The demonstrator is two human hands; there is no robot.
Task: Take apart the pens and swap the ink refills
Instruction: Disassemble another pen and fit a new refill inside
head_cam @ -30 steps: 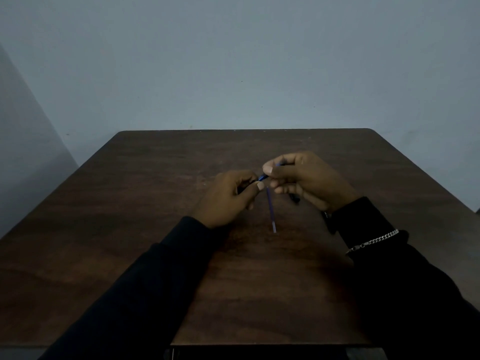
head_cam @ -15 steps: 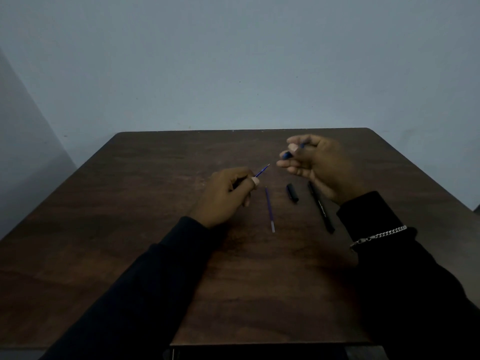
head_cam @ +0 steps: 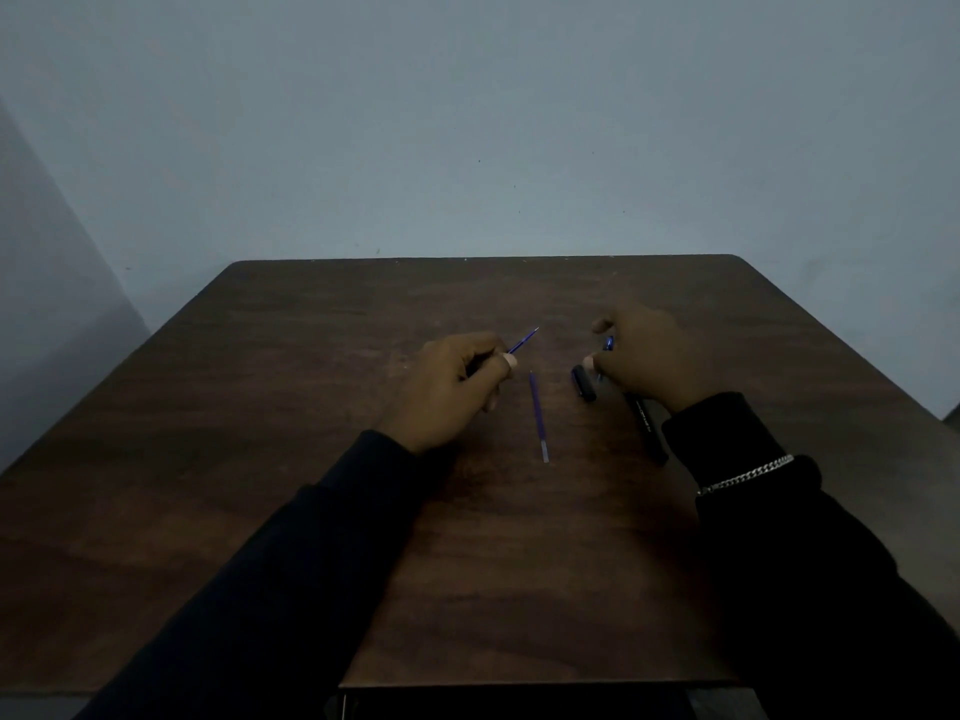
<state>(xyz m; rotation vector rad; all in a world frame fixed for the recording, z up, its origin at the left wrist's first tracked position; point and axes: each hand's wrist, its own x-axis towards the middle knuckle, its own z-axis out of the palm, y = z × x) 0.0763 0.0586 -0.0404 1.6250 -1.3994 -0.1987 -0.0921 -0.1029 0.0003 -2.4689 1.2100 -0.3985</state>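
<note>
Refills, count: two are showing, the held refill [head_cam: 523, 340] and the loose refill [head_cam: 537, 415].
Black pen parts, count: two are lying on the bench [head_cam: 311, 485], a short black piece [head_cam: 583, 383] and a long black barrel [head_cam: 647, 423].
Blue piece, count: one small blue piece [head_cam: 609, 343] is showing.
Left hand [head_cam: 452, 387]: its grip is clamping on the held refill, whose blue tip is pointing up and away to the right. Something dark is showing inside the fist; I cannot tell what.
Right hand [head_cam: 644, 356]: its grip is pinching the blue piece between thumb and fingers, just above the bench.
Loose refill: it is lying flat between the two hands, touching neither, pale end toward the person.
Short black piece: it is lying just beside the right thumb.
Long black barrel: the right hand and sleeve are covering its far end.
Around: a chain bracelet [head_cam: 745, 478] is sitting over the dark right sleeve; a plain wall [head_cam: 478, 122] is standing behind the bench.
</note>
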